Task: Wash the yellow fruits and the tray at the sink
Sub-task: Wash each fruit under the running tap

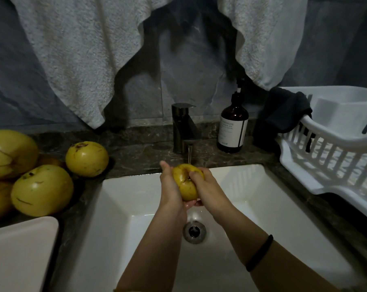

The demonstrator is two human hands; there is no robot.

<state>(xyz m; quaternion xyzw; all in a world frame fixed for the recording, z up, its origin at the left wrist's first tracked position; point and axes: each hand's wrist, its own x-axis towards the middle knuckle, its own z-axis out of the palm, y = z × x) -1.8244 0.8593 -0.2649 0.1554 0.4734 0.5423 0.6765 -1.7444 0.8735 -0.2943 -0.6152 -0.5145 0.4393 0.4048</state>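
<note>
Fruit in hand: one yellow fruit (186, 182) is held over the sink (136, 207), right under the tap's (183, 128) thin stream of water (190, 153).
Left hand (171, 186): cups the fruit from the left side and below, thumb up along its edge; the grip is closed on the fruit.
Right hand (208, 187): wraps the fruit from the right, thumb pressed into the dimple at the stem end; this grip holds the fruit too.
Wrist: a dark band (259, 252) sits round the right forearm.
Sink: white and square, with a metal drain (194, 231) below the hands; water lies wet around the drain.
Other fruits: a pile (41, 190) of yellow fruits rests on the dark worktop (140, 150) to the left of the sink, well apart from the hands; one of them (86, 159) lies nearest the tap.
Tray: a white flat piece (20, 249) shows at the lower left, just beside the sink, in front of the pile; I cannot tell for sure that it is the tray.
Right side: a white rack (330, 157) stands on the worktop, with a dark cloth (283, 110) draped over its near corner.
Bottle: a brown pump bottle (233, 127) stands between tap and rack.
Wall: two pale towels (77, 49) hang down behind the sink.
</note>
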